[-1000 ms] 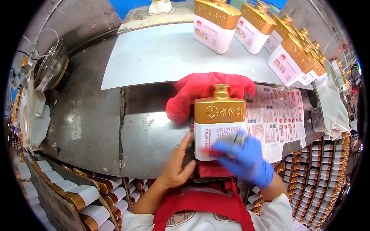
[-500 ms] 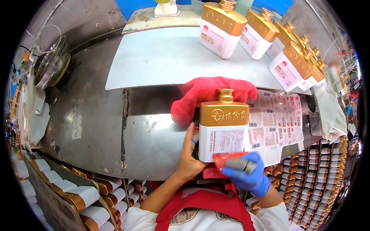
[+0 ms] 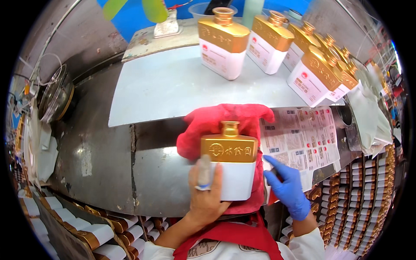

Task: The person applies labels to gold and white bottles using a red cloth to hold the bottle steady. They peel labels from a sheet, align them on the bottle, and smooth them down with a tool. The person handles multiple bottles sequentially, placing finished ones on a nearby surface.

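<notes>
A bottle (image 3: pixel 237 182) with a gold shoulder and a plain white side rests on a red cloth (image 3: pixel 208 117) in front of me. My left hand (image 3: pixel 206 190), bare with a grey cover on one finger, is closed around the bottle's left side. To the right of the bottle, my right hand (image 3: pixel 284 188) wears a blue glove. Its thumb and index finger reach toward a sheet of printed labels (image 3: pixel 303 138). The other fingers curl around a red flat scraper (image 3: pixel 272 198), mostly hidden by the hand.
Several finished-looking bottles (image 3: pixel 223 47) with labels stand on a pale board (image 3: pixel 160 82) at the back. Racks of gold-and-white bottles (image 3: pixel 351 203) lie below right, with more at lower left (image 3: pixel 82 229). A metal bowl (image 3: pixel 58 93) sits far left. A small green-bladed fan (image 3: pixel 167 24) stands at the back.
The bottle has been turned from its printed side to a blank one. My left hand has shifted its grip on it. My right hand has moved off the bottle's lower edge to the label sheet.
</notes>
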### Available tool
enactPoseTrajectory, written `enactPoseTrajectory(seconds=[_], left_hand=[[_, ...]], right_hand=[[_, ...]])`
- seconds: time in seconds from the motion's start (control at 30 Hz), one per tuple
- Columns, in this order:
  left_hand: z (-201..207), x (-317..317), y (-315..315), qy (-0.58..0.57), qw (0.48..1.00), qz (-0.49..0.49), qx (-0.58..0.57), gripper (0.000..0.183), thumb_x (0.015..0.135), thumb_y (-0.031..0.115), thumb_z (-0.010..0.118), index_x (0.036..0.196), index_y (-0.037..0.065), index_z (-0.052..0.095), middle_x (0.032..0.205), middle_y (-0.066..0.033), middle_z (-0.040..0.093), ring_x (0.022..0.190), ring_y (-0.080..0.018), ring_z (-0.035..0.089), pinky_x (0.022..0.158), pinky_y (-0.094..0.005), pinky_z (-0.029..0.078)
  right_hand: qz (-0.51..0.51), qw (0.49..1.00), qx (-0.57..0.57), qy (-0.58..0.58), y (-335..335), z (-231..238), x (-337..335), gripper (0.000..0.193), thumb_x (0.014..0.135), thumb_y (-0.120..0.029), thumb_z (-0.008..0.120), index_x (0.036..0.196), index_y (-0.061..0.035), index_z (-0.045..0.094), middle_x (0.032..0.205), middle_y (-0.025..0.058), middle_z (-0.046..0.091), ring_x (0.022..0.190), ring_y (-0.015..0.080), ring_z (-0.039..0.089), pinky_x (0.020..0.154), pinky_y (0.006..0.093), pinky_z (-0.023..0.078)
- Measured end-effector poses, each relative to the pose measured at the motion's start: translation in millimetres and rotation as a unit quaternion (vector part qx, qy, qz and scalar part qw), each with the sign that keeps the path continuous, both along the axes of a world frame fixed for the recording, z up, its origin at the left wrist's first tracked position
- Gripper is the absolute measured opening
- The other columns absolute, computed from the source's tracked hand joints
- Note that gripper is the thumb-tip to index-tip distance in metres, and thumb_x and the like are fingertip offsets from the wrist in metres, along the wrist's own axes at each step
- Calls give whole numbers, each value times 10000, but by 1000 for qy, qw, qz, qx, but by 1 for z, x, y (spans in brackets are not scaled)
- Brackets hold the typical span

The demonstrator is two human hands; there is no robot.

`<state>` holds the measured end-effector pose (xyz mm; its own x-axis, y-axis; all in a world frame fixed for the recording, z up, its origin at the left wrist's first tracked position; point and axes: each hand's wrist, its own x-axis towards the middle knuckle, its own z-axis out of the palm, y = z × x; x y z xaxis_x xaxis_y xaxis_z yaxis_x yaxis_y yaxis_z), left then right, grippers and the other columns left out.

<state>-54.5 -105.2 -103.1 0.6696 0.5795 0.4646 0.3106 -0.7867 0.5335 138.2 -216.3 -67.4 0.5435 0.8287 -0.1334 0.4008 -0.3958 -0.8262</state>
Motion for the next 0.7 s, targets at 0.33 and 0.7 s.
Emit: enactPoseTrajectory(seconds=[0.33, 0.7], left_hand=[[-26, 3, -15, 20, 995, 33, -90, 1029, 686, 174, 793, 1449, -60, 144, 1331, -287, 402, 1178, -447, 426, 1011, -459, 325], [-23, 8, -16, 6, 997, 32, -66, 1067, 657, 194, 819, 1444, -68, 148, 1377, -312, 310, 1291, -477, 299, 1074, -487, 241]], right_hand=[[60, 995, 3, 74, 4, -11, -2, 550, 856, -331, 647, 1345, -137, 490, 735, 90, 618, 618, 209, 600, 639, 317, 491], [-275, 961, 23, -17, -138, -68, 149, 286, 839, -155, 670, 1111, -65, 666, 918, 62, 665, 788, 102, 598, 761, 240, 488]])
